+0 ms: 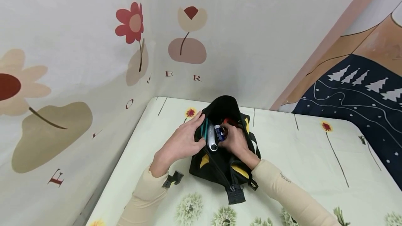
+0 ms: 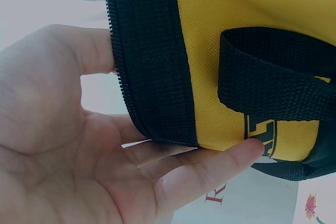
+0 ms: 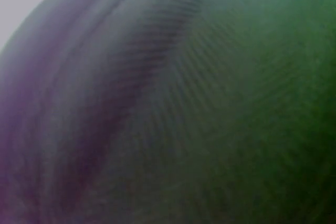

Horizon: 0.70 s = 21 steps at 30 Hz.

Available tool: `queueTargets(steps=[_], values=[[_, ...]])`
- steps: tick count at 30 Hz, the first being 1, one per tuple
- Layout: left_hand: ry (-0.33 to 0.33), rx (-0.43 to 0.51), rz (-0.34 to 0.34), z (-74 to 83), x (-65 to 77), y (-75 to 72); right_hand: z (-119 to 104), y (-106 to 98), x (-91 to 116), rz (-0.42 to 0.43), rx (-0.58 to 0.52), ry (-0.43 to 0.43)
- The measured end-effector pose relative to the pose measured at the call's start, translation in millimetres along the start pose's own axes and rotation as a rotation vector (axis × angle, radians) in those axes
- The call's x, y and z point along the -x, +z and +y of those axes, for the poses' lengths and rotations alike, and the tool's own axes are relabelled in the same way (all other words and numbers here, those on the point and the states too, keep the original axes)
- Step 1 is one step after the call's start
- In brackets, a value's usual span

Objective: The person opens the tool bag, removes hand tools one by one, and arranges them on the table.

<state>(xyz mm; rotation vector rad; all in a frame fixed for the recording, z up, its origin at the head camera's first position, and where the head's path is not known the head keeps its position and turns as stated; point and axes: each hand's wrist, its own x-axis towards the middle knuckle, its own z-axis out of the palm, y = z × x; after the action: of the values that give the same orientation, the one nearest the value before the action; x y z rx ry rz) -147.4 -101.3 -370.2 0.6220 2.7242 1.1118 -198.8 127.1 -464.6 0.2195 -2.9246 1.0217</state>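
Head view: at five o'clock we have the black bag [image 1: 216,170], our left hand [image 1: 184,138] pinching its rim from nine o'clock, our right hand [image 1: 235,139] inside grasping a blue tube [image 1: 219,134]. Left wrist: our thumb and fingers [image 2: 210,174] straddle its zipped edge [image 2: 152,66]. Right wrist: blurred dark fabric [image 3: 157,103].

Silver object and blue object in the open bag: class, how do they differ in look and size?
The silver object is pale and shiny; the blue object is dark with a white end. The silver object looks longer, the blue object shorter. Both sit side by side in the open bag.
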Motion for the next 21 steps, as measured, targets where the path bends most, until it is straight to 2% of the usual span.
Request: queueTargets(steps=[6,15,21], values=[[-0.003,0.008,0.004,-0.5,0.9,0.3,-3.1,-1.0,1.1,-0.037,0.037,0.008],[-0.004,0.009,0.005,1.0,0.2,0.7,-1.5,0.3,2.0,-0.01,0.104,-0.065],[-0.002,0.014,0.003,1.5,0.6,1.0,-0.4,-0.6,2.3,-0.023,0.079,-0.024]])
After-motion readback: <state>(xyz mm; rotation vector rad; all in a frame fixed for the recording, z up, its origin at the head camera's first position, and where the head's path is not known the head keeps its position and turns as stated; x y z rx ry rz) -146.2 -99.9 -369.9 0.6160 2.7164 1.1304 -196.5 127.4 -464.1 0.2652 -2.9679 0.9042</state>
